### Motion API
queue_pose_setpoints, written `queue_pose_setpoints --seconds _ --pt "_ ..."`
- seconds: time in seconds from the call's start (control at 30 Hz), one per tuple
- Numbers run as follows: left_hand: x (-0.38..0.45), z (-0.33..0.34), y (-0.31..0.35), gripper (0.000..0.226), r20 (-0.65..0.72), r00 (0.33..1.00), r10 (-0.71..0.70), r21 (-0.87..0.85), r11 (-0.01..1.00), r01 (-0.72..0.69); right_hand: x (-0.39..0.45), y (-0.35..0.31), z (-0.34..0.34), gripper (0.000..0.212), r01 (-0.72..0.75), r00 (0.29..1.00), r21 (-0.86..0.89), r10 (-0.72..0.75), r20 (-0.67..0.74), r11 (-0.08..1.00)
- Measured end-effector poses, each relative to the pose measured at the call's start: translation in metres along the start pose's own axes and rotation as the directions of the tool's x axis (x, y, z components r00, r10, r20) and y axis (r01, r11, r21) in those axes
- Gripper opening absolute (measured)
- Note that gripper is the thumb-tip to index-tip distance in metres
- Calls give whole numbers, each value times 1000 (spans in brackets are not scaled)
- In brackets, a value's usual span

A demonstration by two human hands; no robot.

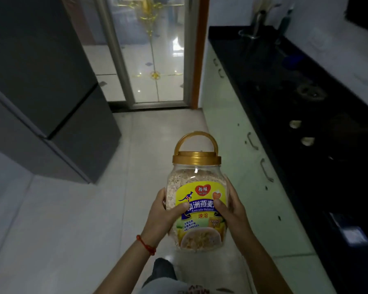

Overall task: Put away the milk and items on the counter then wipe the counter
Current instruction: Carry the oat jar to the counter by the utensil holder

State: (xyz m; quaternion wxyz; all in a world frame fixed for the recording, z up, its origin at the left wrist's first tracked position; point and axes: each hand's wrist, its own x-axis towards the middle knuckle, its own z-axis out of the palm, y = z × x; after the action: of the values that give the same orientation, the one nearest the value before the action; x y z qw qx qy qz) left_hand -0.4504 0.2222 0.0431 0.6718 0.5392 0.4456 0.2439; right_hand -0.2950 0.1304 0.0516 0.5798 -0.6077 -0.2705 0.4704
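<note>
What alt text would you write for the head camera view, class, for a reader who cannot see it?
Both hands, left and right, hold a gold-lidded oatmeal jar upright over a tiled kitchen floor. A grey fridge stands left, a black counter right, and a glass door ahead.

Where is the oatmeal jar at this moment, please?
In the head view the oatmeal jar sits low and central, held above the floor between the left hand and right hand, left of the black counter.
</note>
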Motion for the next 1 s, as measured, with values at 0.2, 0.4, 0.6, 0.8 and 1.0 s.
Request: queue_pose_setpoints --seconds 0.2,0.4,0.6,0.8,1.0 --pt "76 -40 20 69 0 1000 -22 -8 1000 22 79 -15 35 119 -14 1000 31 14 22 999" --pt "179 -43 47 66 37 999 -24 -16 1000 24 183 -35 31 122 -1 1000 14 1 -5 1000" --pt "295 -62 92 76 -30 999 -24 -6 1000 23 320 -71 38 122 31 999 -30 -30 38 999" --pt "382 -101 137 106 -138 990 -14 -59 998 6 441 -111 68 94 22 981 -48 -12 192 999" --pt "476 -136 162 109 -194 980 -31 -95 995 12 549 -126 98 98 -22 962 -62 38 272 998"
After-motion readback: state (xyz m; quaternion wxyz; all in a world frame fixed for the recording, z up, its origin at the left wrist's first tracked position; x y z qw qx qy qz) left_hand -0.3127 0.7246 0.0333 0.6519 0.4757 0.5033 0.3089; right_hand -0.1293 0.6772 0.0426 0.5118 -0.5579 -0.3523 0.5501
